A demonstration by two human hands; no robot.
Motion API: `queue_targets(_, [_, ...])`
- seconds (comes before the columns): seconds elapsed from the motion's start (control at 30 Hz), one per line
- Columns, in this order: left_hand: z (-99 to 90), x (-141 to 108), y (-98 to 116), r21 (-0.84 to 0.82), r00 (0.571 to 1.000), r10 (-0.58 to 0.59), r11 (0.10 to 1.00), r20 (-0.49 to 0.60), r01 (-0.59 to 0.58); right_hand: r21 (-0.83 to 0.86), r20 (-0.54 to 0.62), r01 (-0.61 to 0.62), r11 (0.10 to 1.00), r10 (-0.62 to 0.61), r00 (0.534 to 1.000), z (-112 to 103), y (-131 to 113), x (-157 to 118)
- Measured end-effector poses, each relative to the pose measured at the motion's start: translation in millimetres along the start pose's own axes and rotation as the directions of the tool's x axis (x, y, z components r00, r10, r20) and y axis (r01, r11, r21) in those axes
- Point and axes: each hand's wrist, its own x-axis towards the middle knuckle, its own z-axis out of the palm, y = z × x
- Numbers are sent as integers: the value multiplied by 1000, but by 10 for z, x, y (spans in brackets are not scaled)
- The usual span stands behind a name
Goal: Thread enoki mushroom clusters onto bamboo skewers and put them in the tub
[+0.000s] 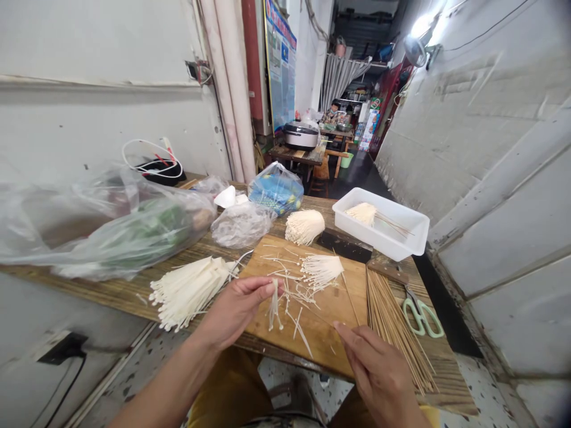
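Observation:
My left hand (234, 309) pinches a few strands of enoki mushroom (274, 312) between thumb and fingertips, the caps hanging down over the wooden cutting board (355, 282). In my right hand (375, 362) is a thin bamboo skewer (322, 317), its far end pointing left toward the strands. On the board lies a fanned enoki bunch (321, 270) with another skewer (350, 297) at its right side, amid loose strands. A larger enoki pile (191, 291) rests left of the board. Many bare skewers (395, 327) lie beside my right hand.
Green-handled scissors (422, 315) and a black cleaver (345, 245) lie at the right. A white plastic tub (383, 223) holds skewered enoki. Another enoki bunch (305, 226) sits behind the board. Plastic bags (134, 229) cover the table's left. A person (334, 113) sits far back.

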Motion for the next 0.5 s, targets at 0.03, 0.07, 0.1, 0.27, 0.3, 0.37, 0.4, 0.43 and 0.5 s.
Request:
queue_targets(0.03, [-5, -2, -5, 0, 1000, -1, 1000, 3, 1, -6, 3, 2, 1000, -2, 1000, -1, 2, -5])
queue_targets(0.07, [-10, -4, -10, 3, 1000, -2, 1000, 1, 2, -8, 7, 4, 1000, -4, 1000, -3, 3, -9])
queue_targets(0.1, [-13, -8, -12, 9, 1000, -2, 1000, -5, 2, -5, 14, 4, 1000, -4, 1000, -7, 4, -11])
queue_targets(0.27, [-4, -24, 11, 45, 1000, 4, 999, 2, -4, 29, 30, 6, 1000, -7, 1000, -21, 7, 7])
queue_targets(0.3, [1, -25, 21, 49, 1000, 2, 999, 5, -2, 36, 26, 7, 999, -8, 1000, -20, 11, 13])
queue_targets(0.37, [11, -27, 44, 53, 1000, -2, 999, 4, 2, 63, 24, 8, 998, -9, 1000, -15, 27, 25])
queue_targets(0.4, [15, -28, 55, 54, 1000, -5, 999, 5, 4, 84, 26, 7, 996, -9, 1000, -13, 38, 30])
queue_targets(0.43, [18, -30, 65, 57, 1000, -7, 998, 9, 6, 107, 27, 4, 994, -7, 1000, -11, 50, 35])
queue_targets(0.5, [18, -35, 77, 64, 1000, -9, 998, 27, 7, 158, 32, -4, 987, -1, 999, -8, 76, 45])
